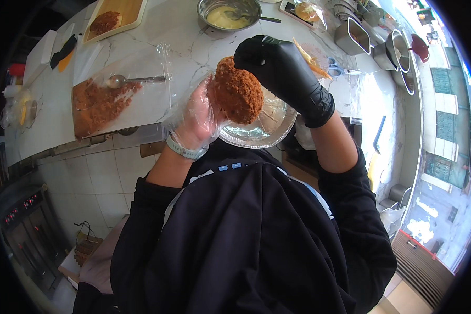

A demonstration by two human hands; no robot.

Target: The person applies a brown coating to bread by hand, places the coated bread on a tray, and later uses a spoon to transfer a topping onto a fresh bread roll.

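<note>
A round bun coated in reddish-brown floss (239,93) rests tilted in my left hand (198,112), which wears a clear plastic glove and grips the bun's left side. My right hand (267,60), in a black glove, is curled closed at the bun's upper right edge. Its fingertips are hidden, so whatever they pinch cannot be seen. Below the bun lies a round foil pan (285,123) with a shiny bottom. To the left, a clear bag of brown floss (102,107) lies flat at the table edge, with a metal spoon (136,80) on it.
Beyond my hands stands a metal bowl of pale yellow cream (227,18) with a spoon in it. Another floss-coated bun (105,22) sits on a tray (133,15) at the far left. Scissors (335,68) and several metal containers (352,36) are at the right.
</note>
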